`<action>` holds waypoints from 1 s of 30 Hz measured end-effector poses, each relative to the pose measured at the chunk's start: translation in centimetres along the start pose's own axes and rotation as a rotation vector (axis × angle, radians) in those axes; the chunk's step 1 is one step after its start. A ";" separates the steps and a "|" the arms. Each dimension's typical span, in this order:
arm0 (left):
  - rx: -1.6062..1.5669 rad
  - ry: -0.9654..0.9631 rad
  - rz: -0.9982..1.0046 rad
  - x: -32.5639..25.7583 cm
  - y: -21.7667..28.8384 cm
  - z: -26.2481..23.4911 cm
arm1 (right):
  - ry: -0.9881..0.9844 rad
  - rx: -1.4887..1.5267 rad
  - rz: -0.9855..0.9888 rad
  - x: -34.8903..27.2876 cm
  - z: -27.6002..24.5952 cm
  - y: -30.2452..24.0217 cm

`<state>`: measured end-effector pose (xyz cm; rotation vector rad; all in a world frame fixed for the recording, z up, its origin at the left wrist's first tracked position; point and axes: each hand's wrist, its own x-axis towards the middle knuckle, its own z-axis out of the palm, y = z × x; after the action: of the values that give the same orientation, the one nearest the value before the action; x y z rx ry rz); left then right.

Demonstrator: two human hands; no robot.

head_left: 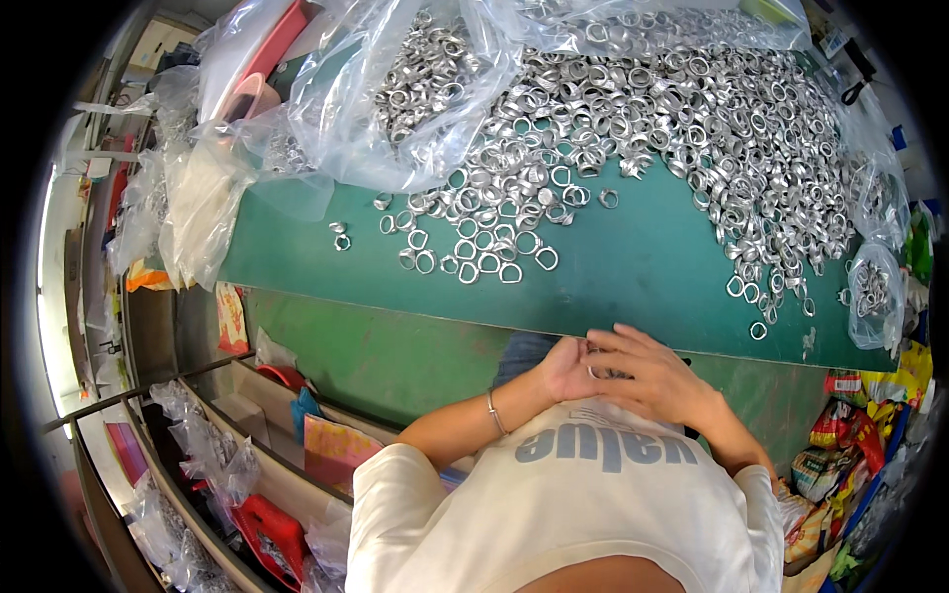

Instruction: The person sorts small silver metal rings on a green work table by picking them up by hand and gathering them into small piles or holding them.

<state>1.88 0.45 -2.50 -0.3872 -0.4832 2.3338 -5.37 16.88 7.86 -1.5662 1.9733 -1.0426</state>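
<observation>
My two hands meet at the table's front edge, close to my shirt. My left hand (566, 370) is turned palm up and cupped, with a few small silvery rings (615, 374) partly visible in it. Over that palm lies my right hand (652, 376), its fingers stretched out and somewhat apart. A silvery band shows by its fingertips; whether it is held or worn I cannot tell. On the green tabletop (633, 267) beyond, a broad pile of silvery metal rings (771, 148) spreads to the back and right. A smaller group of loose rings (489, 242) lies left of centre.
A clear plastic bag (336, 128) with rings stands at the back left, near a pink basin (252, 97). Another small bag of rings (872, 295) sits at the right edge. Shelves with bags and a red container (272, 534) are at lower left; colourful packages (840, 435) lie at right.
</observation>
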 end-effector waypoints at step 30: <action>0.859 0.049 1.135 13.8 10.9 35.1 | 0.619 0.349 0.320 -1.1 -1.9 0.5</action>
<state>-28.37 -5.43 21.80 -0.3139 1.0364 3.2420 -6.71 18.48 8.58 -0.7604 2.1529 -1.7538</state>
